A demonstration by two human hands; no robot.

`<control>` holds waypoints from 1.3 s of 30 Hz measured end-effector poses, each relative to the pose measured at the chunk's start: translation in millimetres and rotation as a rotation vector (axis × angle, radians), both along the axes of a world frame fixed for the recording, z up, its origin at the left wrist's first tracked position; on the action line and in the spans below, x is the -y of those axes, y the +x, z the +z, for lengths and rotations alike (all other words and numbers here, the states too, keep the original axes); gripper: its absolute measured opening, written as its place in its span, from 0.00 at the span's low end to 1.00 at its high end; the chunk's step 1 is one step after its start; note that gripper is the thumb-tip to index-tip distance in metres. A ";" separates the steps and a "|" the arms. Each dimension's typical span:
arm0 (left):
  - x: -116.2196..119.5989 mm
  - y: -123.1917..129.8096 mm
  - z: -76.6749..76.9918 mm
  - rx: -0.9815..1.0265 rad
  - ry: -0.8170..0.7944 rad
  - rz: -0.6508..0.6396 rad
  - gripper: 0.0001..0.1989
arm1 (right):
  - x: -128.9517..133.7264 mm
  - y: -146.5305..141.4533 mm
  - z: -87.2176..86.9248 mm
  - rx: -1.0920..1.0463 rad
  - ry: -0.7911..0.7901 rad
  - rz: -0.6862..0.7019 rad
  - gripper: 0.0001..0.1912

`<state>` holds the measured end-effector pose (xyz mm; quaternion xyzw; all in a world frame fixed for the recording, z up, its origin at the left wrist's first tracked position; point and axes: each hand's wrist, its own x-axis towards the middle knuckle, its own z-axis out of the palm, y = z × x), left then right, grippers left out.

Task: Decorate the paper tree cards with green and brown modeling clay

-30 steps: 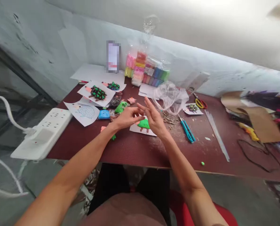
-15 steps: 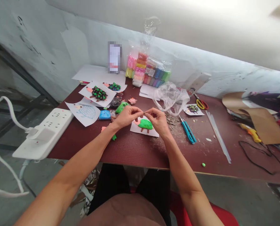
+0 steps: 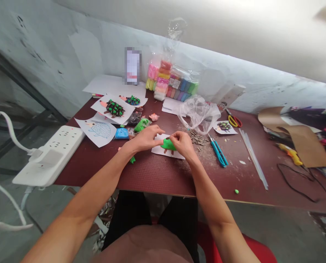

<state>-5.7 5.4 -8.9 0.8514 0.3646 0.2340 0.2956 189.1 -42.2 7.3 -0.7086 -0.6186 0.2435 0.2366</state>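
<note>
At the far left, a white power strip (image 3: 65, 140) lies along the edge of the dark red worktop (image 3: 152, 179), a plug seated in it. Next, a sheet bears a blue hedgehog drawing (image 3: 99, 130); behind it, a card carries a hedgehog figure (image 3: 114, 108) with dark spines, green balls and a pink snout. A blue clay pack (image 3: 121, 133) and a green clay pack (image 3: 141, 125) follow.

The left hand (image 3: 147, 138) is just left of the centre card (image 3: 157, 150), thumb and fingers apart. On that card, near the front middle of the worktop, lies a green clay body (image 3: 167, 145), rounded, with brown legs below; its left end is obscured by the left thumb, its right end by the other hand. The right hand (image 3: 182, 143) has thumb and finger together at the body's upper edge; whether anything small is pinched there cannot be told.

To the right: a loose heap of seeds (image 3: 199, 139), a crumpled clear bag (image 3: 197, 112) close behind it, turquoise snips (image 3: 219, 153), a small spined-figure card (image 3: 224, 128), scissors (image 3: 235, 121), clear sticks (image 3: 254, 159), and a yellow glue gun (image 3: 292, 156) beside brown paper (image 3: 307, 144).
</note>
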 end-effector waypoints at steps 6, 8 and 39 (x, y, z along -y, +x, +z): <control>3.0 0.0 -3.4 -0.183 0.072 -0.026 0.18 | 4.0 -9.9 4.1 0.130 -0.059 -0.015 0.12; 2.9 0.1 -3.2 -0.208 0.067 -0.034 0.18 | 3.1 -11.7 5.7 0.130 -0.077 -0.021 0.12; 3.1 -0.2 -2.8 -0.281 0.116 -0.110 0.18 | -6.2 -19.8 6.6 0.158 -0.125 0.000 0.10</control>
